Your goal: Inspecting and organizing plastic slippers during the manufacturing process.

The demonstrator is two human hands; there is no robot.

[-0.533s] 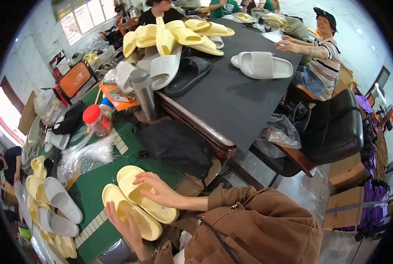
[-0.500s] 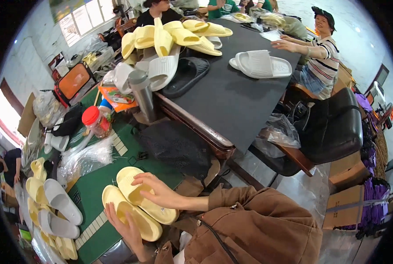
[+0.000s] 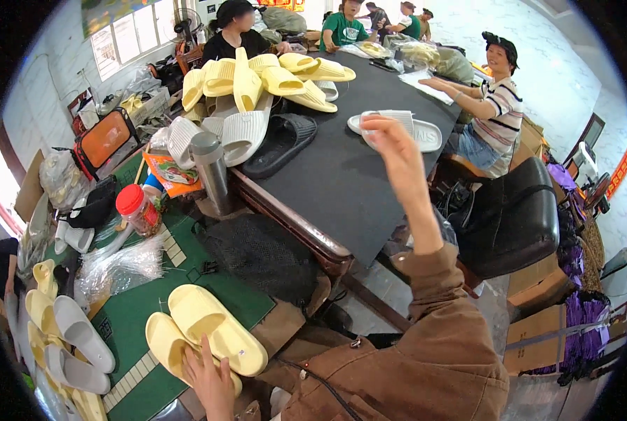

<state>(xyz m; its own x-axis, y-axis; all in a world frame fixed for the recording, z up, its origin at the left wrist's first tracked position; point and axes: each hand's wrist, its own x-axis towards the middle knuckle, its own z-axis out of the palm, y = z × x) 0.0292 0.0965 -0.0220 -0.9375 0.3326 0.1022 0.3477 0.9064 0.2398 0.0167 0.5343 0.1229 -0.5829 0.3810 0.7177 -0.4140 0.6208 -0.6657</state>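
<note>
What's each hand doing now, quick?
Left hand: open, resting on a pale yellow, thick-soled slipper.
Right hand: loosely open, in front of a whitish ribbed slipper; can't tell if touching.

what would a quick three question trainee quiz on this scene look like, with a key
1. Open question: which hand is on a yellow slipper?

2. Multiple choice: what colour is the lid of the jar?
A) blue
B) red
C) white

3. True or false: in the picture, the black slipper on the dark table lies to the right of the flask.

Key:
1. The left hand
2. B
3. True
</note>
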